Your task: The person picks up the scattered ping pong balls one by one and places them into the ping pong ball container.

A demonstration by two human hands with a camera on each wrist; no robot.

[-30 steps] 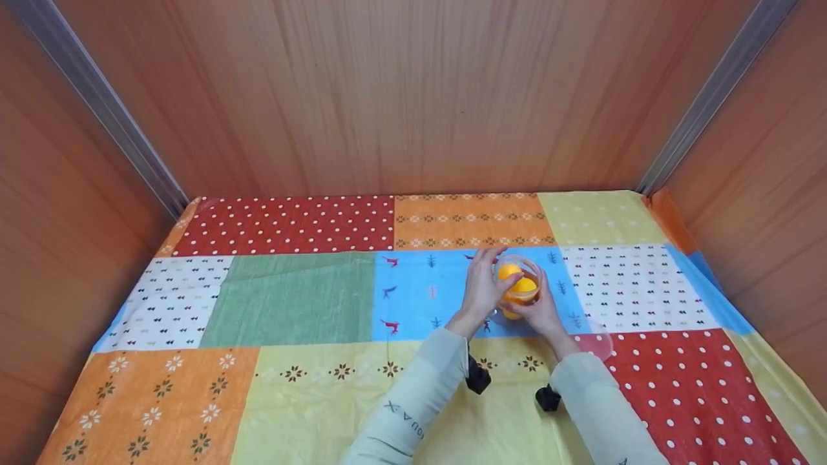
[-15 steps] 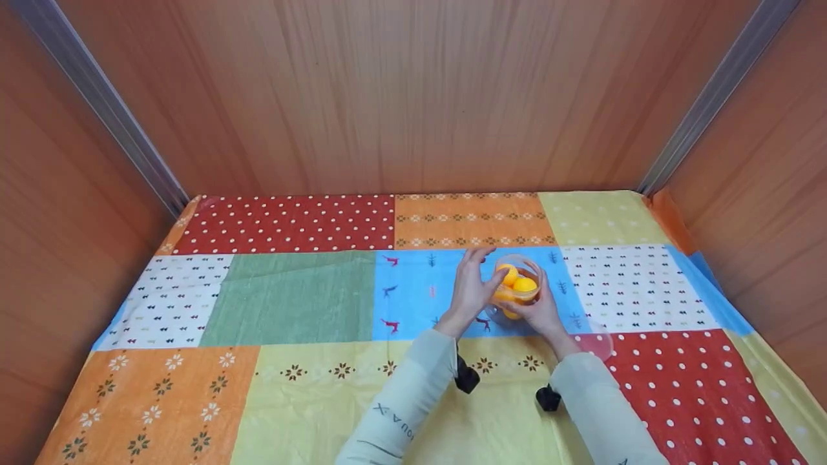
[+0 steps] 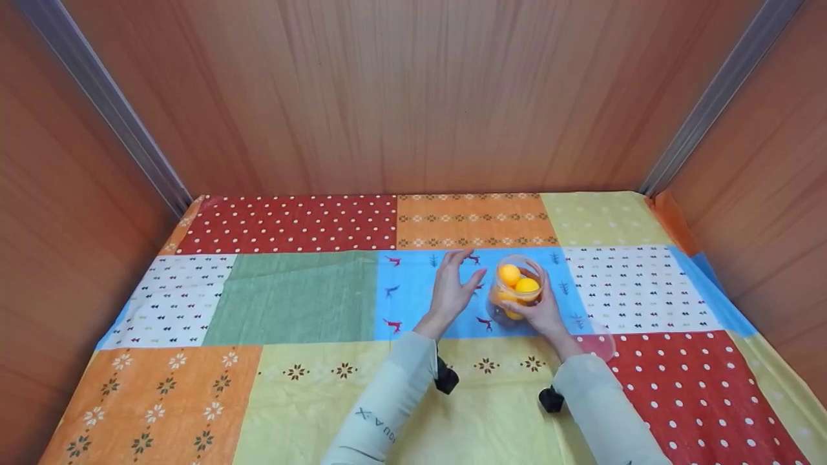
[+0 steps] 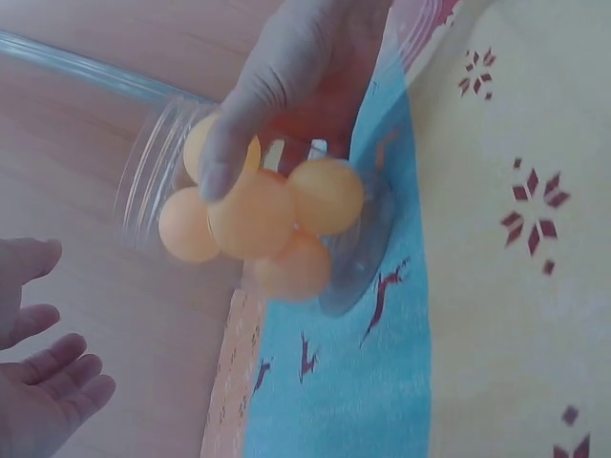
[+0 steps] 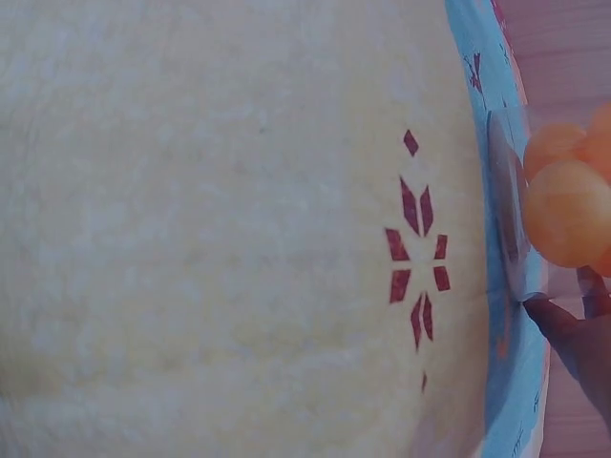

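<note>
A clear jar [image 3: 496,311] rests on the blue patch of the cloth, right of centre in the head view. Several orange table tennis balls [image 3: 527,285] lie inside it, and its mouth is uncovered. My right hand [image 3: 543,315] grips the jar from the right, its thumb laid across the near side, as the left wrist view also shows with the thumb over the balls [image 4: 253,215]. To the left of the jar, my left hand [image 3: 450,292] is held apart from it, fingers spread and holding nothing. The far-side fingers of the right hand are mostly hidden behind the jar.
A round see-through lid [image 3: 599,342] lies on the cloth, beside the right wrist. The patchwork cloth [image 3: 303,300] covers the table. Wood-grain panels [image 3: 420,97] stand at the back and both sides, joined by metal corner strips [image 3: 103,90].
My left hand has drawn away from the jar's mouth toward the left, its fingers spread. The right hand keeps its grip on the jar, which stays about where it was.
</note>
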